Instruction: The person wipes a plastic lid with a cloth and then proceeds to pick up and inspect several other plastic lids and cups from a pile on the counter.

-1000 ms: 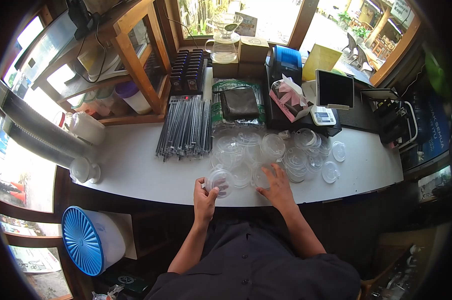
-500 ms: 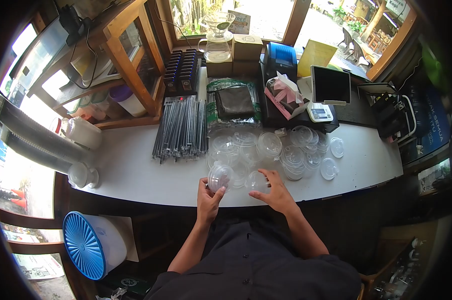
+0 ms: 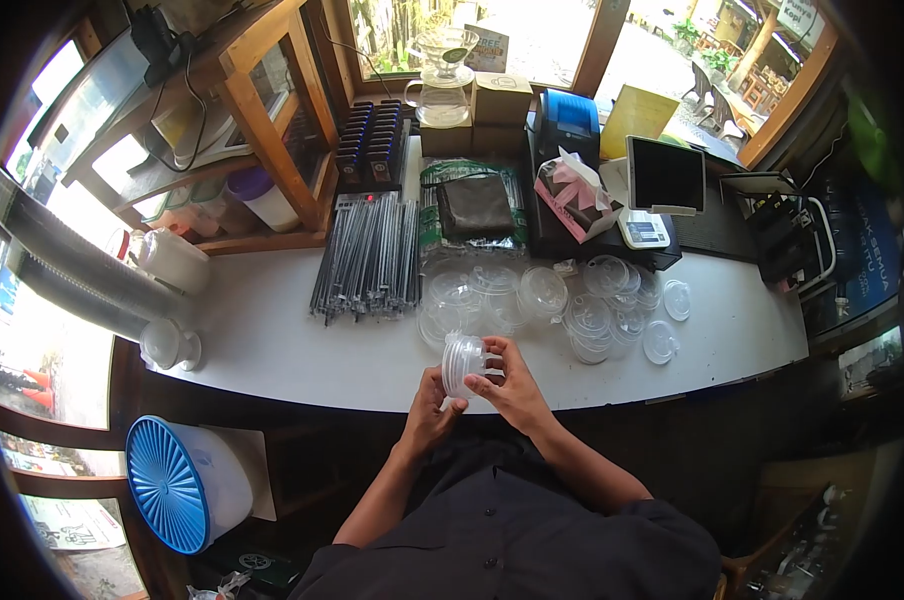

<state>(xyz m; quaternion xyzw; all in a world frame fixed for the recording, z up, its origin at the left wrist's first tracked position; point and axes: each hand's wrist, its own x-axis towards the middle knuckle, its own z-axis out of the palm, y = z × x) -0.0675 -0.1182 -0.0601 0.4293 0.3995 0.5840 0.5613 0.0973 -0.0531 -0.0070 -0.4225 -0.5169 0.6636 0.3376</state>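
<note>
Both hands meet at the front edge of the white counter, around a small stack of clear plastic lids. My left hand is closed on the stack's lower left side. From the right, my right hand grips the same stack with thumb and fingers. The lids stand on edge, rims toward the left. Beyond the hands lie loose clear lids, with more overlapping lids to the right and two single ones at the far right of the group.
Behind the lids are wrapped black straws, a dark packet, a pink tissue pack and a tablet screen. Stacked cups lie at left. A blue-lidded container stands below the counter's left side.
My right hand has moved left with its lid and joined it to the stack in my left hand. The stack has shifted slightly right, and the view has shifted a little.
</note>
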